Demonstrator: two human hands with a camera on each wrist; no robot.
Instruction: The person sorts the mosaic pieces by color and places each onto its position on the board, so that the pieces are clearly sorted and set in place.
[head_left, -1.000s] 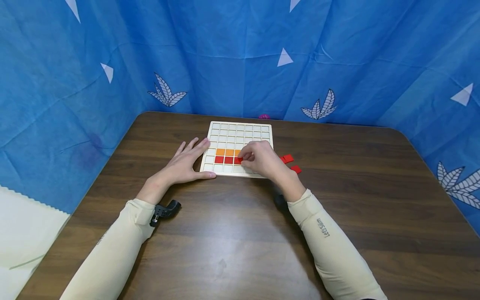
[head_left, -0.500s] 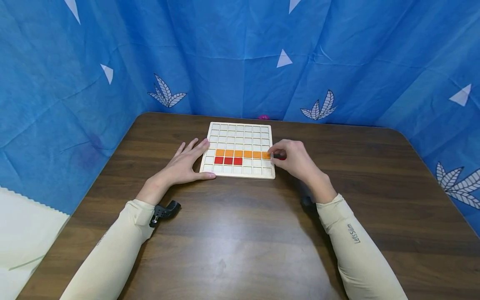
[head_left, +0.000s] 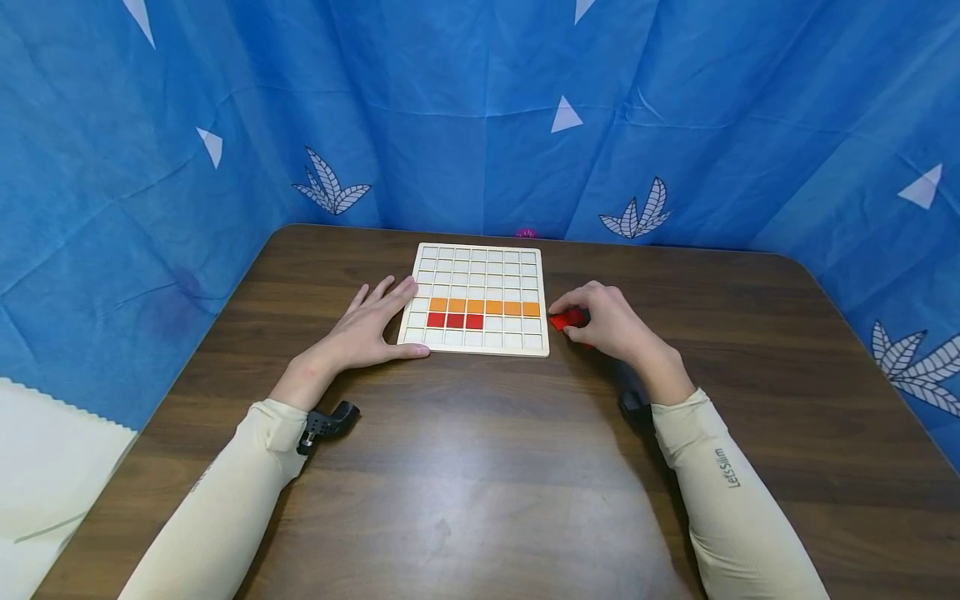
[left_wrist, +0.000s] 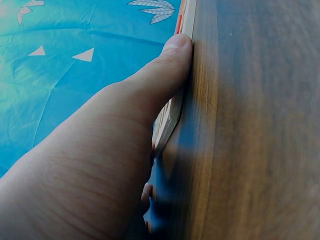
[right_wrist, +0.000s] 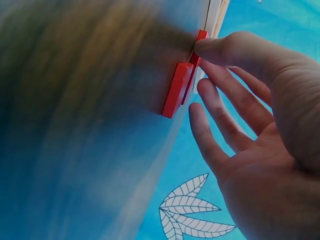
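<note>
A white gridded board [head_left: 480,260] lies on the table, with a row of several orange square tiles [head_left: 493,308]. Nearer the person is a row of three red square tiles [head_left: 455,321]. My left hand [head_left: 365,329] rests spread over the board's left edge; in the left wrist view its thumb [left_wrist: 175,55] lies along the near side. Just off the right edge, my right hand [head_left: 611,321] pinches a loose red tile [head_left: 558,322] between thumb and forefinger, the other fingers loosely bent. A second loose red tile [right_wrist: 177,90] lies beside it in the right wrist view.
The brown wooden table [head_left: 465,467] extends on every side of the board. Blue patterned cloth [head_left: 465,117] hangs behind and along the sides. A black wrist mount [head_left: 330,423] sits at the left sleeve cuff, and white cloth [head_left: 52,467] shows at lower left.
My right hand has left the red row and moved right, off the board, to the loose red tiles. Three red tiles stay in the row. The left hand keeps its place.
</note>
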